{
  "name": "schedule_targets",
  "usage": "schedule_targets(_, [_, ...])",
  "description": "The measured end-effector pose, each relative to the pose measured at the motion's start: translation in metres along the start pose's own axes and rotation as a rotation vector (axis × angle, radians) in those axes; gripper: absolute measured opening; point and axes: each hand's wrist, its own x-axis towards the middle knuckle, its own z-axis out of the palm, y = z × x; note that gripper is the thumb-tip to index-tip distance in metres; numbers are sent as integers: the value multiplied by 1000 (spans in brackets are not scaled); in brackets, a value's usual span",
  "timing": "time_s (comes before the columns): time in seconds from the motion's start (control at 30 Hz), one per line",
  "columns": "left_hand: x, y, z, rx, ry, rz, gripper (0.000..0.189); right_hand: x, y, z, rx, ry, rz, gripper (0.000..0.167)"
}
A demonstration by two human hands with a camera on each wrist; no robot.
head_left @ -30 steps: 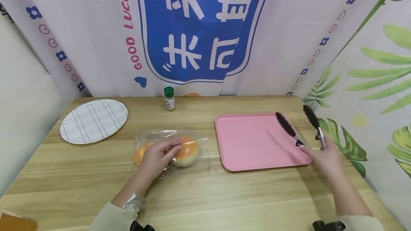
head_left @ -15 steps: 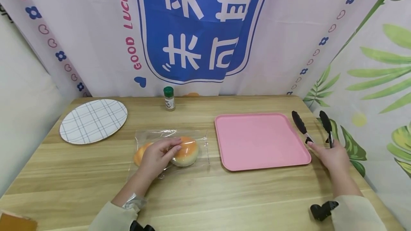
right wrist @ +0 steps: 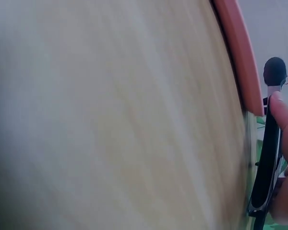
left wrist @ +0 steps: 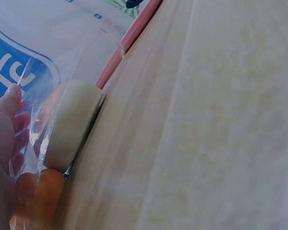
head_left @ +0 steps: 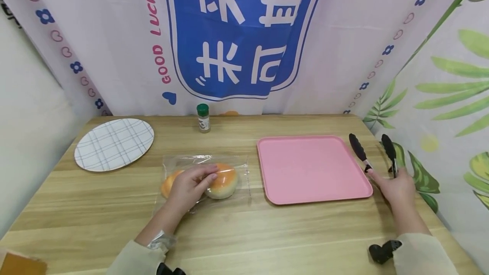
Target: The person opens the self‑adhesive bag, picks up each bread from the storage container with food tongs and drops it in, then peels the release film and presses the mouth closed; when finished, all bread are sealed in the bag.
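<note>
My left hand (head_left: 191, 188) is over a clear plastic bag (head_left: 242, 177) and pinches its film between thumb and fingers. Inside the bag lie a round golden-topped bun (head_left: 223, 183) and an orange-brown bread piece (head_left: 168, 183), partly hidden by the hand. In the left wrist view, the bun's pale side (left wrist: 74, 127) shows through the film. My right hand (head_left: 397, 188) grips black-tipped metal tongs (head_left: 357, 145), their two arms spread apart, just right of the pink tray (head_left: 313, 169). In the right wrist view, the thumb lies along the tongs' dark handle (right wrist: 266, 167).
A white plate with a blue grid (head_left: 114, 144) lies at the back left. Near the back edge stands a green-capped seasoning jar (head_left: 203, 119). An orange-brown object (head_left: 23, 264) pokes in at the front left corner. Printed cloths hang behind and at the right.
The tongs in my right hand have moved right and down, from above the tray's right side to beside its right edge. My left hand stays on the bag.
</note>
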Motion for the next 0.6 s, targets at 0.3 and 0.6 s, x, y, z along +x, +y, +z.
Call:
schedule_targets(0.3, [3, 2, 1, 14, -1, -31, 12, -52, -57, 18, 266, 96, -209, 76])
schedule_targets(0.6, [2, 5, 1, 7, -1, -83, 13, -142, -131, 77, 453, -253, -407, 57])
